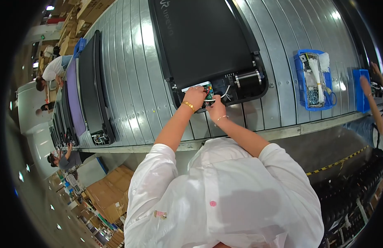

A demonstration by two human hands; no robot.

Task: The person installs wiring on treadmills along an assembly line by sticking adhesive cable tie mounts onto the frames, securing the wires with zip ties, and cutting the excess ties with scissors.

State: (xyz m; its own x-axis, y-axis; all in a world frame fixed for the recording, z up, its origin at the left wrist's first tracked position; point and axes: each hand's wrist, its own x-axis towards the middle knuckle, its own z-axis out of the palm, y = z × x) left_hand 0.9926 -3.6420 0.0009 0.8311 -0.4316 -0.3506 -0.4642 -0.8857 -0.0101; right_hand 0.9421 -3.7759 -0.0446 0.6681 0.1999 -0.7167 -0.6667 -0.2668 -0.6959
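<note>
A black treadmill (199, 41) lies with its motor bay open at the near end. My left hand (194, 97), with a gold bracelet at the wrist, rests at the green circuit board (209, 88), its fingers curled among the wires; what they grip is hidden. Just right of it, my right hand (216, 108) pinches at a white cable (227, 91) at the bay's near edge. The cable's far end sticks up toward the cylindrical motor (248, 78), which sits at the right side of the bay.
A blue bin (300, 80) of cable ties and circuit boards stands on the metal slat conveyor (133, 82). Farther right is another blue bin (360, 93) beside a co-worker's arm (375, 103). More treadmills (90, 78) line the left, with people working around them.
</note>
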